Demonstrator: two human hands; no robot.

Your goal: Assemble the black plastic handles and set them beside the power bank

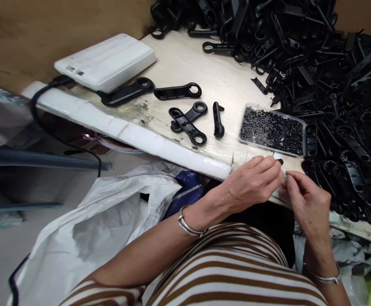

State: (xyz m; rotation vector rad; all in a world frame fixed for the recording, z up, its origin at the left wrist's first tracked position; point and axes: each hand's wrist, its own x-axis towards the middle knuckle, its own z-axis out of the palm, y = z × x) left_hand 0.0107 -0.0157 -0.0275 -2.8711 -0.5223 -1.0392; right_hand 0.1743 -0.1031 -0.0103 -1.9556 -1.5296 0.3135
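Observation:
My left hand [257,180] is closed at the table's front edge, its fingers round a small black piece [279,162] whose tip shows past the fingertips. Just to its right, my right hand [306,197] has thumb and index finger pressed together; anything between them is too small to name. Beyond both hands lies a clear shallow box [273,129] filled with tiny dark parts. A short black part [217,120] lies left of the box. Further left, two black ring-ended parts [188,126] cross each other, with another one [177,92] behind them.
A large heap of black plastic parts [300,55] covers the back and right of the table [185,55]. At the left stands a white device [105,61] with a black cable [34,106]. White padding [140,138] runs along the front edge, above a white sack [109,212].

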